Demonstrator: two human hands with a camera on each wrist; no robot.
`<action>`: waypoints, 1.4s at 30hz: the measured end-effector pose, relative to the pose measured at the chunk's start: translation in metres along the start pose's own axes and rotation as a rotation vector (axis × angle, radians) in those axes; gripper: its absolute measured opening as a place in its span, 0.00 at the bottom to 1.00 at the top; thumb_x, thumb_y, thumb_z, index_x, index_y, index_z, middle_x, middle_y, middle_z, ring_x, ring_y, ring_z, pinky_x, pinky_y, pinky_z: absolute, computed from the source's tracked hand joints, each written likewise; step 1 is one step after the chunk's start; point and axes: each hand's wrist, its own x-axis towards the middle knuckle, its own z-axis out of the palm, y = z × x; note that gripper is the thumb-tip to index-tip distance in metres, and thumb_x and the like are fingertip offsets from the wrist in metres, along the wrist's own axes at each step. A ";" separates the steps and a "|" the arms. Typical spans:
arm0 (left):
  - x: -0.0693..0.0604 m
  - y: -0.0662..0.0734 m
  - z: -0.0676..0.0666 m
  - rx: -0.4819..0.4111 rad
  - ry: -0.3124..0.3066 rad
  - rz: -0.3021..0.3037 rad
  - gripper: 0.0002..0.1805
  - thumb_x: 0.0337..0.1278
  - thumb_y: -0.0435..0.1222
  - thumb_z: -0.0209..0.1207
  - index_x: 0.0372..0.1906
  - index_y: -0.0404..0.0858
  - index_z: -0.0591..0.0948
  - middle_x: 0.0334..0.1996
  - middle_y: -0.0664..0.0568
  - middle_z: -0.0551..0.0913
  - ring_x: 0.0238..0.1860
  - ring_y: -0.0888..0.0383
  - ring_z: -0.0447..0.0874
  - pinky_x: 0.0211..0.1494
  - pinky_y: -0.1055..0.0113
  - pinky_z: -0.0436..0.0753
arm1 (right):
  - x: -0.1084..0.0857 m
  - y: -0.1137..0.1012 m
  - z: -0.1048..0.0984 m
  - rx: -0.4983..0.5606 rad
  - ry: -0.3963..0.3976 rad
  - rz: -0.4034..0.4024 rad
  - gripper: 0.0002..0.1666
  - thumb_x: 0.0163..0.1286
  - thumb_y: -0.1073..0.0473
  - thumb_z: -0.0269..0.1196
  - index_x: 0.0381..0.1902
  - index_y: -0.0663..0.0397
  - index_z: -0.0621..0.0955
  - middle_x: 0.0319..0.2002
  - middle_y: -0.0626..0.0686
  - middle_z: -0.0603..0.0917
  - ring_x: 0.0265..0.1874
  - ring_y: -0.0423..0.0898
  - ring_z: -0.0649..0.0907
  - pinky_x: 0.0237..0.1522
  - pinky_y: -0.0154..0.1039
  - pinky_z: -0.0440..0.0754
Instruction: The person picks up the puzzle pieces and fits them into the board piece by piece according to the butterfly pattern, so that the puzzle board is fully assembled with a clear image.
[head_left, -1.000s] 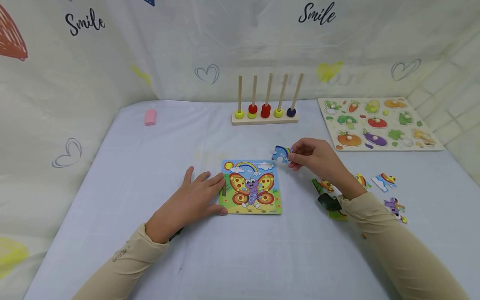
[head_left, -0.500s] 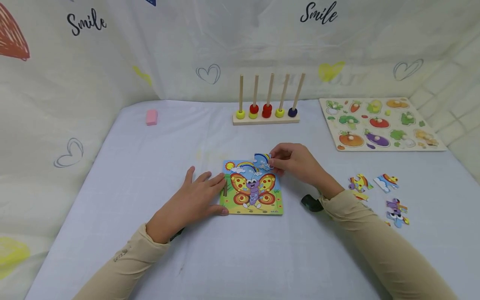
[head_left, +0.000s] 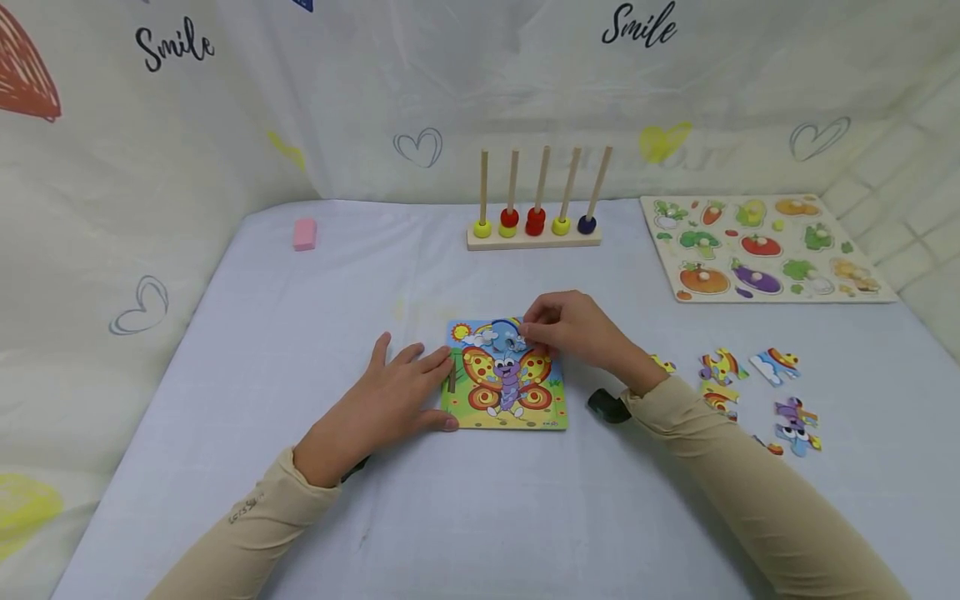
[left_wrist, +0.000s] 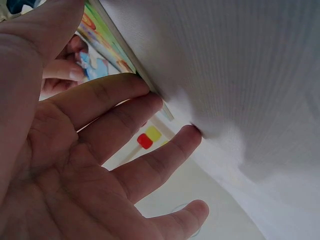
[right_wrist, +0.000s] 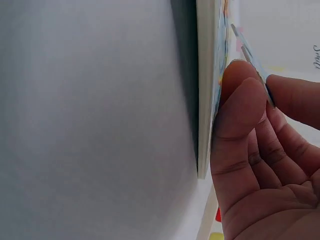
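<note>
A square butterfly puzzle board [head_left: 510,392] lies flat on the white cloth. My left hand [head_left: 390,404] rests at its left edge with fingers spread and straight; in the left wrist view, fingertips [left_wrist: 142,85] touch the board's side. Over the upper part of the board, my right hand [head_left: 577,333] pinches a blue puzzle piece [head_left: 506,336] with a rainbow arc. The right wrist view shows this thin puzzle piece [right_wrist: 255,65] edge-on between thumb and fingers, tilted against the board [right_wrist: 205,100]. The fingers cover part of the board's top right corner.
Loose puzzle pieces [head_left: 776,365] lie scattered to the right, some partly behind the right sleeve. At the back stand a wooden peg stacker [head_left: 534,240] with coloured beads and a vegetable peg board [head_left: 765,250]. A pink block [head_left: 304,235] sits at the back left.
My right hand has carried the blue puzzle piece leftward, from beside the board's top right corner to over its upper middle. The left hand has stayed in place.
</note>
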 end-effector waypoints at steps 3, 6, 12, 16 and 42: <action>0.000 0.000 0.001 -0.003 -0.013 -0.005 0.47 0.63 0.62 0.70 0.79 0.38 0.74 0.80 0.47 0.69 0.77 0.37 0.66 0.77 0.26 0.49 | 0.002 -0.001 0.002 -0.010 -0.013 0.021 0.08 0.77 0.60 0.69 0.43 0.62 0.86 0.31 0.55 0.88 0.26 0.49 0.85 0.31 0.37 0.84; 0.000 0.000 0.001 0.001 -0.014 -0.005 0.47 0.63 0.62 0.69 0.79 0.38 0.74 0.80 0.47 0.69 0.77 0.37 0.66 0.77 0.26 0.50 | 0.003 -0.003 0.004 -0.026 -0.017 0.026 0.08 0.77 0.60 0.68 0.42 0.62 0.86 0.31 0.55 0.88 0.25 0.49 0.85 0.30 0.37 0.83; 0.000 0.000 0.001 0.009 -0.004 0.001 0.47 0.63 0.62 0.69 0.78 0.38 0.74 0.79 0.47 0.70 0.77 0.37 0.67 0.76 0.25 0.51 | 0.006 -0.006 0.007 -0.084 -0.026 0.034 0.09 0.78 0.59 0.68 0.42 0.62 0.86 0.32 0.54 0.88 0.26 0.48 0.85 0.32 0.38 0.84; -0.001 0.000 0.001 0.007 0.005 0.007 0.47 0.63 0.62 0.69 0.78 0.38 0.75 0.79 0.46 0.71 0.76 0.37 0.67 0.76 0.25 0.51 | 0.009 -0.009 0.007 -0.130 -0.041 0.059 0.10 0.77 0.58 0.68 0.41 0.63 0.87 0.31 0.54 0.88 0.26 0.48 0.85 0.32 0.38 0.83; -0.001 -0.001 0.000 0.011 0.001 0.006 0.48 0.63 0.62 0.69 0.78 0.37 0.74 0.79 0.46 0.70 0.76 0.37 0.67 0.76 0.25 0.51 | 0.022 -0.019 0.009 -0.225 -0.106 0.155 0.14 0.74 0.55 0.70 0.36 0.61 0.81 0.23 0.53 0.84 0.20 0.44 0.80 0.26 0.36 0.78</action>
